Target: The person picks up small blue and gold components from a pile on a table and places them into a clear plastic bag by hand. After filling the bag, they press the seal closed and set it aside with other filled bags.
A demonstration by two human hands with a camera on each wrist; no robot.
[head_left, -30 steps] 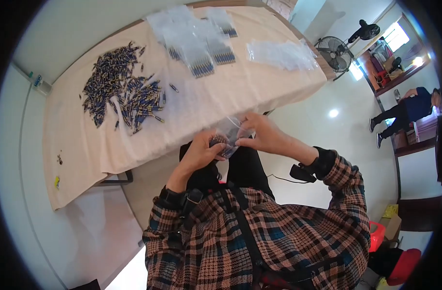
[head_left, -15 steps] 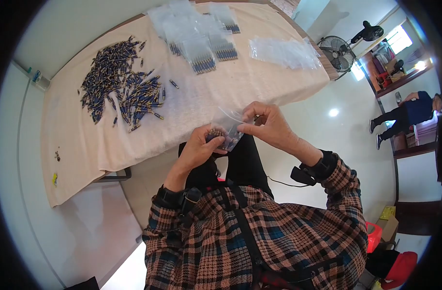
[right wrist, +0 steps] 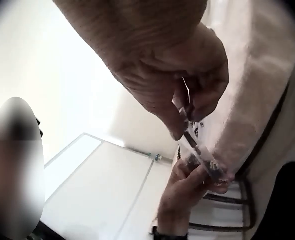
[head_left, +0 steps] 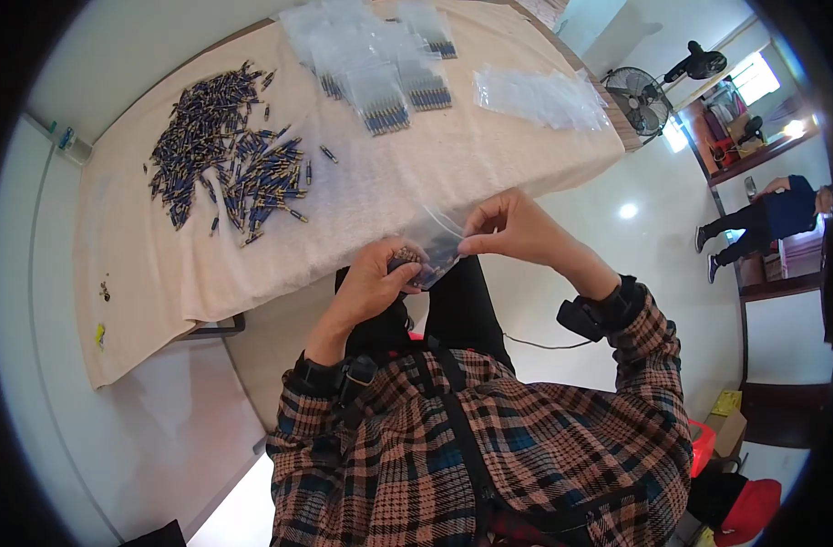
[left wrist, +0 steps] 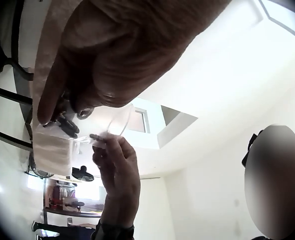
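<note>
My left hand (head_left: 369, 284) grips a bunch of small dark pieces with brass ends, together with the lower part of a clear plastic bag (head_left: 442, 248). The thumb and fingers of my right hand (head_left: 522, 230) pinch the bag's side near its top. In the right wrist view a dark piece (right wrist: 191, 138) shows at the right fingertips, against the bag. The left wrist view shows several dark pieces (left wrist: 67, 125) below the left fingers. Both hands are just in front of the table's near edge, above the lap.
On the cloth-covered table (head_left: 371, 191) lie a large heap of pieces (head_left: 198, 128), filled bags (head_left: 385, 114) and flat clear bags (head_left: 544, 98). A fan (head_left: 637, 100) stands beyond the table's right end; a person (head_left: 772, 214) stands at the far right.
My right hand has moved slightly up and to the right, from the bag's opening to its side. My left hand has stayed around the pieces and the bag.
</note>
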